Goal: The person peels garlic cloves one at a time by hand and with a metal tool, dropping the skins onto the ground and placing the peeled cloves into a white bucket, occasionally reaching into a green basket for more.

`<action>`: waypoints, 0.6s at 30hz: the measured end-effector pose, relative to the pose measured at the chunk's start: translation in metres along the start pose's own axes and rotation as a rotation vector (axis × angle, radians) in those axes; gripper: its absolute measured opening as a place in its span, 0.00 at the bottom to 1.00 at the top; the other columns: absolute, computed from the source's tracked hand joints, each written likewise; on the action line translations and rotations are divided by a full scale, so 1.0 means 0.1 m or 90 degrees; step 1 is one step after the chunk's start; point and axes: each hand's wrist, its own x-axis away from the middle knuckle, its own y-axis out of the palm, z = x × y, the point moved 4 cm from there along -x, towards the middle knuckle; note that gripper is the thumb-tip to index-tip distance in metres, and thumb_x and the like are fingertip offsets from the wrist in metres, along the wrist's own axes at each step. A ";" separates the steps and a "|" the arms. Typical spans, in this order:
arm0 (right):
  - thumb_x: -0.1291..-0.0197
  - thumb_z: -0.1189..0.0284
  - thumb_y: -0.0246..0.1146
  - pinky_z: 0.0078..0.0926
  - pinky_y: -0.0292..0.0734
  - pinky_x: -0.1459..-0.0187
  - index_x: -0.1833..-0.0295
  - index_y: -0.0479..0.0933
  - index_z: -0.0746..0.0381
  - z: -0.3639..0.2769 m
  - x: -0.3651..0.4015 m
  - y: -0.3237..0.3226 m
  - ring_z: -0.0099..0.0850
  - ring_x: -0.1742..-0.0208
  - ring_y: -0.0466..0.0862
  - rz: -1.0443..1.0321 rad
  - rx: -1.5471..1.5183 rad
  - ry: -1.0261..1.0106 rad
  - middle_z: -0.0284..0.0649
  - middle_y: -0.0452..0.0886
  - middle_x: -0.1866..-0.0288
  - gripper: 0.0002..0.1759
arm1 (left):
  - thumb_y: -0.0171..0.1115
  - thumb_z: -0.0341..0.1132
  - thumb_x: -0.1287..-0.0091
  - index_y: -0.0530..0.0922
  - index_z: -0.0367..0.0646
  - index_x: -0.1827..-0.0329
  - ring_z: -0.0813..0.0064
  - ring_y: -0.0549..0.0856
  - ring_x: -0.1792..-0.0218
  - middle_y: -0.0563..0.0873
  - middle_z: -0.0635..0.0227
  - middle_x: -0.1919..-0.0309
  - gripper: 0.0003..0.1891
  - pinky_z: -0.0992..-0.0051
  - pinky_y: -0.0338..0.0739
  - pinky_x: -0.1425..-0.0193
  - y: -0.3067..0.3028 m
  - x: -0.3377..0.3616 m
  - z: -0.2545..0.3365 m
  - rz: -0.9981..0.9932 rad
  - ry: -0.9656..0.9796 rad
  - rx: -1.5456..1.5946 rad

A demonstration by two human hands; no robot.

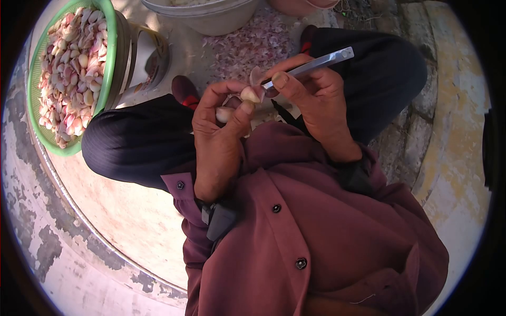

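Note:
My left hand (219, 129) pinches a pale garlic clove (249, 95) between thumb and fingers, with another clove (223, 114) tucked lower in the same hand. In my right hand (311, 97) is a small metal knife (316, 62). Its blade end rests against the upper clove, and a flap of papery skin sticks up there. Both hands are held close together above my lap, over dark trousers and a maroon shirt.
A green basket (112, 63) full of pink-skinned garlic cloves sits at the upper left on a tin can (147, 55). A pale bowl (211, 18) stands at the top. Garlic peels (253, 45) litter the ground. My knees flank the hands.

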 end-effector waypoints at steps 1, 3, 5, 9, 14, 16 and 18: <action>0.35 0.75 0.63 0.16 0.77 0.55 0.56 0.80 0.67 0.01 -0.01 0.00 0.19 0.59 0.82 -0.005 -0.022 0.005 0.36 0.84 0.60 0.07 | 0.63 0.25 0.35 0.77 0.40 0.51 0.92 0.70 0.72 0.81 0.74 0.63 0.11 0.88 0.64 0.70 -0.01 -0.01 -0.04 -0.001 -0.023 0.068; 0.35 0.75 0.63 0.17 0.77 0.55 0.57 0.80 0.67 0.01 -0.02 -0.01 0.19 0.58 0.82 -0.007 -0.043 0.008 0.37 0.84 0.60 0.06 | 0.63 0.27 0.34 0.77 0.40 0.51 0.92 0.70 0.73 0.81 0.74 0.64 0.10 0.88 0.63 0.70 0.03 -0.02 -0.06 -0.005 -0.046 0.138; 0.35 0.75 0.63 0.17 0.77 0.55 0.56 0.80 0.67 0.01 -0.01 0.00 0.20 0.58 0.82 -0.021 -0.015 -0.003 0.37 0.84 0.60 0.06 | 0.60 0.31 0.30 0.74 0.38 0.49 0.92 0.65 0.76 0.77 0.77 0.69 0.11 0.88 0.57 0.74 0.08 0.01 0.00 0.030 -0.050 0.100; 0.35 0.75 0.63 0.17 0.77 0.55 0.56 0.79 0.67 0.01 -0.02 0.02 0.20 0.58 0.82 -0.050 0.013 -0.020 0.36 0.84 0.60 0.06 | 0.59 0.32 0.29 0.75 0.37 0.49 0.92 0.64 0.77 0.77 0.78 0.71 0.10 0.88 0.57 0.74 0.01 -0.03 -0.03 0.009 -0.039 0.002; 0.34 0.75 0.63 0.17 0.75 0.53 0.54 0.79 0.67 0.09 -0.10 -0.15 0.20 0.59 0.81 0.032 0.097 -0.007 0.37 0.84 0.59 0.07 | 0.58 0.34 0.28 0.76 0.37 0.51 0.91 0.64 0.79 0.78 0.76 0.72 0.10 0.87 0.57 0.75 -0.04 -0.03 -0.09 0.037 -0.041 0.085; 0.34 0.74 0.63 0.17 0.75 0.52 0.53 0.79 0.67 0.09 -0.09 -0.16 0.20 0.58 0.81 0.021 0.128 -0.015 0.37 0.84 0.58 0.08 | 0.59 0.33 0.29 0.75 0.37 0.52 0.92 0.65 0.79 0.81 0.73 0.69 0.09 0.87 0.58 0.75 -0.08 -0.05 -0.10 0.046 -0.041 0.104; 0.34 0.73 0.63 0.18 0.75 0.51 0.52 0.78 0.67 0.11 -0.08 -0.15 0.21 0.57 0.81 0.013 0.162 -0.023 0.37 0.84 0.58 0.09 | 0.60 0.33 0.29 0.75 0.38 0.53 0.93 0.66 0.78 0.83 0.70 0.67 0.08 0.87 0.59 0.76 -0.10 -0.07 -0.12 0.051 -0.043 0.124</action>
